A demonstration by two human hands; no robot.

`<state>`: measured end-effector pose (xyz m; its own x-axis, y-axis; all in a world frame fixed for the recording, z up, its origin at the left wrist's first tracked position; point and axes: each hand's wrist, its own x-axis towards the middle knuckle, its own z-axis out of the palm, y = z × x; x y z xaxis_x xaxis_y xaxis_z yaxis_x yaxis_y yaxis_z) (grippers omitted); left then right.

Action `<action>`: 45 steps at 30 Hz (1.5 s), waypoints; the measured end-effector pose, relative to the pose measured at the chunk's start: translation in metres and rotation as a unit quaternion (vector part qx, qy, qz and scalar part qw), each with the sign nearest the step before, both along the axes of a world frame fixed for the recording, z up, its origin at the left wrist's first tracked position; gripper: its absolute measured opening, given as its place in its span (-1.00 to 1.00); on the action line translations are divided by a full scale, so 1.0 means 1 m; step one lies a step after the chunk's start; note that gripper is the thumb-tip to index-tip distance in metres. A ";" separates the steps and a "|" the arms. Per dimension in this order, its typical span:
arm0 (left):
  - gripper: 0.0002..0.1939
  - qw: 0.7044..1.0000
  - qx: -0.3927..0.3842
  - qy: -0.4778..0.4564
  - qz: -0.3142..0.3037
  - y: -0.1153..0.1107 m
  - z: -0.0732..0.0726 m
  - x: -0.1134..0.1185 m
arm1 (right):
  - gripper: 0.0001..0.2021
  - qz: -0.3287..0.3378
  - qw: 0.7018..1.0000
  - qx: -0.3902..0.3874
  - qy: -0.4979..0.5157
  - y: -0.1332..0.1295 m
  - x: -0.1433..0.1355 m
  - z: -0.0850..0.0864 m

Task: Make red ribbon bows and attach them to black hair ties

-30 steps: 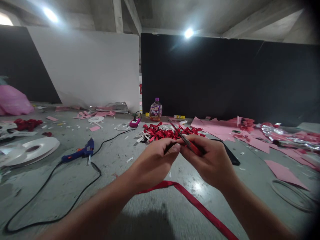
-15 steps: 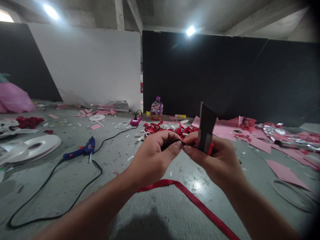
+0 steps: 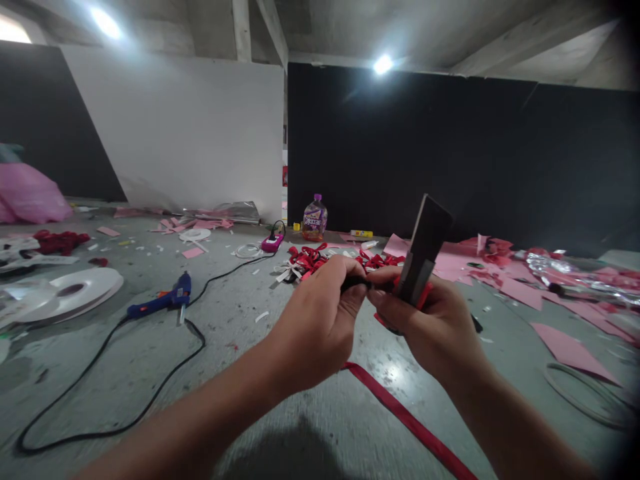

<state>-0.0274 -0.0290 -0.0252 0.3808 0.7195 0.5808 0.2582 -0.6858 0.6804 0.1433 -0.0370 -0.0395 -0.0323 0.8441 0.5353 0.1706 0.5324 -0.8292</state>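
In the head view my left hand (image 3: 320, 320) is closed in a pinch on a small black piece (image 3: 354, 283), mostly hidden by the fingers. Close beside it, my right hand (image 3: 440, 327) grips a flat, dark, blade-like tool with red parts (image 3: 425, 247), its broad end pointing up and leaning right. The right thumb and fingertips come up to the near end of the black piece; whether they pinch it too is hidden. Below the hands, a red ribbon (image 3: 400, 413) runs toward the lower right.
To the left lie a blue glue gun (image 3: 165, 300) with a looping black cord and a white ribbon spool (image 3: 95, 293). Behind the hands are a heap of red and white ribbon pieces (image 3: 305, 260), a purple-capped bottle (image 3: 315, 219) and a pink power adapter (image 3: 273, 241). Pink sheets (image 3: 520, 292) spread at right.
The tool in my right hand has tilted rightward. My left hand has turned and curled, now covering part of the red ribbon, and more of the black piece shows between the hands.
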 end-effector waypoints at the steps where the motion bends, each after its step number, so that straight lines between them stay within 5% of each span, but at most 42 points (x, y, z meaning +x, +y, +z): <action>1: -0.89 1.000 0.006 0.003 0.004 -0.001 0.000 0.000 | -0.87 -0.003 1.000 0.002 0.000 0.000 0.000 0.000; 8: -0.86 1.000 0.026 -0.018 -0.004 -0.002 0.000 -0.002 | -0.86 -0.003 1.000 0.013 0.013 0.001 0.001 -0.003; 11: -0.86 0.992 -0.064 -0.087 -0.062 0.002 -0.002 -0.001 | -0.87 -0.001 1.000 0.003 0.026 0.001 -0.001 -0.004; 17: -0.90 0.931 -0.243 -0.212 -0.170 0.005 -0.010 0.004 | -0.86 0.008 0.997 -0.051 0.056 0.002 -0.002 -0.004; 22: -0.85 0.992 -0.092 -0.082 -0.031 0.001 -0.004 0.003 | -0.85 -0.017 0.999 -0.014 0.025 0.002 -0.001 -0.002; 26: -0.86 1.000 0.020 -0.001 0.023 0.003 -0.003 0.000 | -0.86 -0.036 0.999 0.002 0.009 0.000 -0.001 -0.001; 30: -0.86 0.999 0.042 0.012 0.031 0.004 -0.004 0.001 | -0.85 -0.045 0.999 0.003 0.000 -0.001 -0.003 -0.002; 37: -0.83 0.989 -0.109 -0.097 -0.012 0.008 -0.002 0.001 | -0.80 -0.043 0.997 0.033 -0.051 0.003 -0.001 0.001; 45: -0.83 0.915 -0.256 -0.283 -0.133 0.014 -0.001 0.002 | -0.72 -0.101 0.942 0.151 -0.282 -0.001 0.001 0.003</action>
<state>-0.0257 -0.0148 -0.0258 0.3241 0.8783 0.3515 -0.3650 -0.2267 0.9030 0.1447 -0.0382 -0.0369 -0.2383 0.6757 0.6976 0.6623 0.6384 -0.3921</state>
